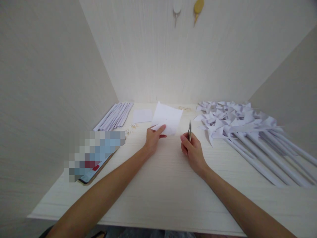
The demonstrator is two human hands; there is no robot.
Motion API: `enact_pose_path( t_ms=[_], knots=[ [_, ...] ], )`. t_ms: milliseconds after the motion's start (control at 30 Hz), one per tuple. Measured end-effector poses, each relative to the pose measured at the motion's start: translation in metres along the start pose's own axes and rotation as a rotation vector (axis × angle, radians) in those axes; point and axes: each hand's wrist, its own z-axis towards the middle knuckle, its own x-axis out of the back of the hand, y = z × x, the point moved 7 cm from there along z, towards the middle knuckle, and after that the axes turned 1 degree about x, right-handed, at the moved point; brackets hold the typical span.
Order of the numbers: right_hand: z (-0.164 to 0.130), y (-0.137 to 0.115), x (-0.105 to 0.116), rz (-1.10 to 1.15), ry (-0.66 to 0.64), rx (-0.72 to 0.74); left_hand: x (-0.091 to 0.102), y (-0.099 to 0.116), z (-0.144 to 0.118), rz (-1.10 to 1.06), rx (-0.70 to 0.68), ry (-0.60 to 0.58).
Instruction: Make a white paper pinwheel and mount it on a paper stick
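Note:
My left hand [153,138] pinches a square white sheet of paper [167,116] by its lower left part, thumb on top. The sheet is lifted and tilted above the table. To its right, my right hand [193,148] is closed around a pair of scissors [190,129]. Their blades point up and away from me and look closed; the handles are hidden in the fingers. The scissors are apart from the sheet. Behind my left hand a flat stack of white paper [143,116] lies on the table.
White paper pinwheels [235,117] on rolled paper sticks [262,152] are heaped at the right. Rolled paper tubes [115,115] lie back left, with a phone [92,175], partly blurred out, nearer me. Small pale bits [130,130] lie on the white table [158,188]. Walls enclose three sides.

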Motion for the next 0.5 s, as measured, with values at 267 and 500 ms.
enact_pose_path(
  t_ms=[267, 500],
  knots=[
    [0.003, 0.005, 0.009, -0.06, 0.091, -0.005, -0.017, -0.003, -0.019, 0.041, 0.017, -0.152],
    [-0.001, 0.002, 0.008, 0.034, 0.102, 0.019, -0.034, -0.01, -0.037, 0.07, -0.038, -0.267]
  ],
)
